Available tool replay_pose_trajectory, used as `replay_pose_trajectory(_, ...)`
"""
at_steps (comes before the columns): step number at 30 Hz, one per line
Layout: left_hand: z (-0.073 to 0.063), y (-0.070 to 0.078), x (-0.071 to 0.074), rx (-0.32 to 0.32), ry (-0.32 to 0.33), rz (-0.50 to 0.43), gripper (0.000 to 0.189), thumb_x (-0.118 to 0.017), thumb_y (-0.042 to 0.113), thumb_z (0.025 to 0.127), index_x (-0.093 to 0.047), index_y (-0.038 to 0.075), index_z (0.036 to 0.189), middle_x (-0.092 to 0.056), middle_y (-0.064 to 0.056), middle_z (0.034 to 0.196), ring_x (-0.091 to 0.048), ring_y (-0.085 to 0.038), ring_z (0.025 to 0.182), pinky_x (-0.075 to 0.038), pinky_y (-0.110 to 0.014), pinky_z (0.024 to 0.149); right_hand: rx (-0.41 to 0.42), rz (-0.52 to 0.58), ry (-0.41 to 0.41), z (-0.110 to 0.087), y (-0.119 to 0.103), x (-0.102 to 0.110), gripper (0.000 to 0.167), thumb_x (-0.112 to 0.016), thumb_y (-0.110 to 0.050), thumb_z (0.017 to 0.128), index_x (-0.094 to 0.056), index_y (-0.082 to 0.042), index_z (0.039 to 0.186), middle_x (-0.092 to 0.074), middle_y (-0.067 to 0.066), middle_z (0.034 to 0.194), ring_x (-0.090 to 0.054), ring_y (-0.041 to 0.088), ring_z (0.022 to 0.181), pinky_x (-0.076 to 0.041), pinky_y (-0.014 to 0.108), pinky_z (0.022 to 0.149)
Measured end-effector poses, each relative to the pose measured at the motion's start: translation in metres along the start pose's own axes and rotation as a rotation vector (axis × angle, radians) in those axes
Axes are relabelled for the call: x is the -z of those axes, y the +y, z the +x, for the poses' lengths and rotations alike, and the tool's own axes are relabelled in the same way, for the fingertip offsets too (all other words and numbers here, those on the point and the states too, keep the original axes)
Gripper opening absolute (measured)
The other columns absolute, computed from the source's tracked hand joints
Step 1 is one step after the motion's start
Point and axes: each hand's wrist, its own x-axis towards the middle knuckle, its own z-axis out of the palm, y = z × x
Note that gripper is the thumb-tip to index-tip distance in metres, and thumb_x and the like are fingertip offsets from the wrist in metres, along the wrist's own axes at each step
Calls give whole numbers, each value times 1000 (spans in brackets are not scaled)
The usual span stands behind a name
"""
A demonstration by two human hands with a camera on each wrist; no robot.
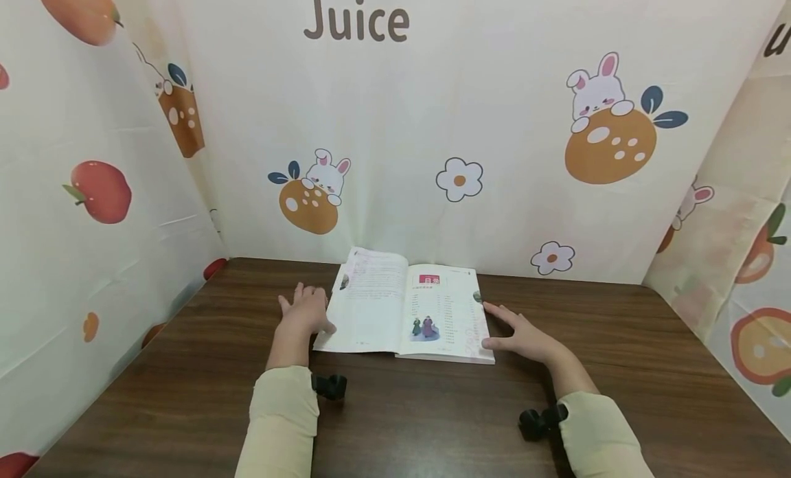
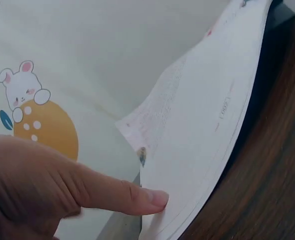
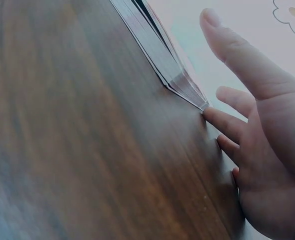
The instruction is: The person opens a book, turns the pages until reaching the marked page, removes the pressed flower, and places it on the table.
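An open book [image 1: 371,313] lies on the brown table, its right page showing a red heading box and two small drawn figures. My left hand [image 1: 304,312] is at the book's left edge, and its straight thumb rests on the left page near the outer margin. That thumb shows over the white page [image 2: 202,115] in the left wrist view. At the right edge, my right hand [image 1: 522,335] has its fingers spread. In the right wrist view a fingertip of the right hand [image 3: 257,130] meets the corner of the book's page block [image 3: 157,55], with the thumb raised.
The dark wood-grain table [image 1: 426,416] reaches back to a pale curtain [image 1: 395,107] printed with fruit, rabbits and flowers. More of this cloth hangs at the left and right. A black wrist camera [image 1: 330,387] sits at the left cuff, another black camera [image 1: 540,422] at the right.
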Motion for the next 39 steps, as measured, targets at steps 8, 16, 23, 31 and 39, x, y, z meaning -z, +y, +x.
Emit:
replay_pose_trajectory(8,-1,4,-2,-34,-171,-79,58,-60,9,84,-44,20,139,-16,-16,152,5,-39,138,5,-61,103,55,-12,-3,1,4,-2,83,-75,-37,73,-37,-12,142,-20,23,149,-2,45,136,3,64,101)
replay_pose_trajectory(16,1,5,-3,44,-126,-106,41,-63,38,85,-65,16,120,-33,-23,143,4,-44,136,0,-63,103,63,-22,-47,2,7,0,84,-77,-37,72,-39,-11,141,-20,18,150,1,43,137,6,63,101)
replay_pose_trajectory(23,-1,12,-3,40,-94,-97,40,-67,35,83,-67,10,115,-53,-16,129,-6,-46,136,-7,-62,103,61,-21,-47,2,5,0,81,-77,-37,72,-41,-10,140,-21,18,150,1,43,136,6,63,101)
replay_pose_trajectory(31,2,30,-7,-30,12,29,41,-69,27,81,-62,9,117,-52,-16,129,-34,-38,125,-29,-55,94,52,-25,16,5,4,-4,71,-74,-36,75,-48,-11,136,-27,18,148,-4,43,136,4,63,102)
replay_pose_trajectory(39,1,74,-15,-284,139,57,34,-60,34,88,-62,16,117,-54,-8,126,-41,-31,121,-32,-52,97,21,-37,44,5,4,-6,68,-72,-42,77,-50,-12,134,-30,16,147,-6,42,137,2,64,102)
